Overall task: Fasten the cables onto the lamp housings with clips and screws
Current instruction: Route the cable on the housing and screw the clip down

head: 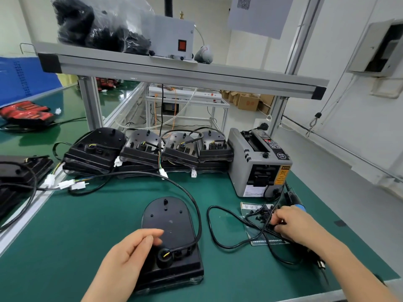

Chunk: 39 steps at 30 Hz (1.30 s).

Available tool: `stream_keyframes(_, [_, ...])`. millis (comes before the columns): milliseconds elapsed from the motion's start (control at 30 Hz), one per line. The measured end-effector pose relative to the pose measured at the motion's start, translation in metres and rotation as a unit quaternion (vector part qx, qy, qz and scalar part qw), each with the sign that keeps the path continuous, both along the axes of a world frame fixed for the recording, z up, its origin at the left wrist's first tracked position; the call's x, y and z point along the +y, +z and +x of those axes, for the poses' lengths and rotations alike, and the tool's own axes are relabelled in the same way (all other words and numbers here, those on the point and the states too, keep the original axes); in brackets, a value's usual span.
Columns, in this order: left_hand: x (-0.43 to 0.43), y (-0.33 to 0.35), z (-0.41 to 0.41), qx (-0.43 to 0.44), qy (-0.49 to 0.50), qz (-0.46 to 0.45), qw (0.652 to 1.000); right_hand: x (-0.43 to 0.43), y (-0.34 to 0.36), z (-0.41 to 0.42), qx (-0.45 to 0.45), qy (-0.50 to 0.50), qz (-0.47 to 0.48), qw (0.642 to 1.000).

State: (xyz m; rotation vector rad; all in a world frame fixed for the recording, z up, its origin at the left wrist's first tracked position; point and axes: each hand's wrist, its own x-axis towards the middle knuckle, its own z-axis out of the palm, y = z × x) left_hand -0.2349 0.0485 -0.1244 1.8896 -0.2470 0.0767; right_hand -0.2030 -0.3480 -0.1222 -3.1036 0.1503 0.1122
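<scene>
The black, round-topped plastic lamp housing (170,223) lies on the green surface (87,214). Its black cable (198,214) leaves the near end and arcs along the housing's right side. The left hand (130,256) rests on the housing's left edge, thumb against curled forefinger; whether it pinches anything cannot be told. Right of the housing, the right hand (298,225) sets curled fingers into a pile of small black fasteners (262,212); its hold cannot be told.

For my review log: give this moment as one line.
left hand: on black plastic lamp housing | right hand: fingers in pile of small black fasteners
</scene>
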Motion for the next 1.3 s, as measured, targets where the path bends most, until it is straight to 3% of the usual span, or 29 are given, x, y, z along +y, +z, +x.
stream_keyframes(267, [0.0, 0.003, -0.001, 0.007, -0.003, 0.003, 1.0, 0.021, 0.017, -0.021, -0.045, -0.07, 0.03, 0.996])
stream_keyframes(367, [-0.001, 0.003, -0.003, -0.001, 0.002, 0.007, 1.0, 0.046, 0.034, -0.041, -0.065, -0.081, 0.157, 0.982])
stream_keyframes(433, [-0.002, 0.003, -0.004, -0.034, 0.021, 0.024, 0.999, 0.077, 0.044, -0.053, -0.08, -0.066, 0.294, 0.95])
stream_keyframes(533, [-0.005, 0.004, -0.006, -0.116, 0.032, 0.074, 0.99, 0.135, 0.051, -0.066, -0.034, -0.005, 0.455, 0.89])
stream_keyframes(733, [-0.019, 0.011, -0.014, -0.176, -0.048, 0.14, 0.973, 0.203, 0.04, -0.069, 0.02, 0.0, 0.62, 0.785])
stream_keyframes(867, [-0.019, 0.01, -0.016, -0.141, -0.017, 0.128, 0.981, 0.209, 0.035, -0.071, 0.011, -0.02, 0.651, 0.759])
stream_keyframes(1133, [-0.026, 0.009, -0.019, -0.13, 0.011, 0.081, 0.988, 0.209, 0.032, -0.076, -0.024, -0.008, 0.567, 0.823])
stream_keyframes(1300, [-0.025, 0.003, -0.017, -0.177, 0.028, 0.114, 0.977, 0.211, 0.027, -0.076, -0.032, -0.04, 0.627, 0.777])
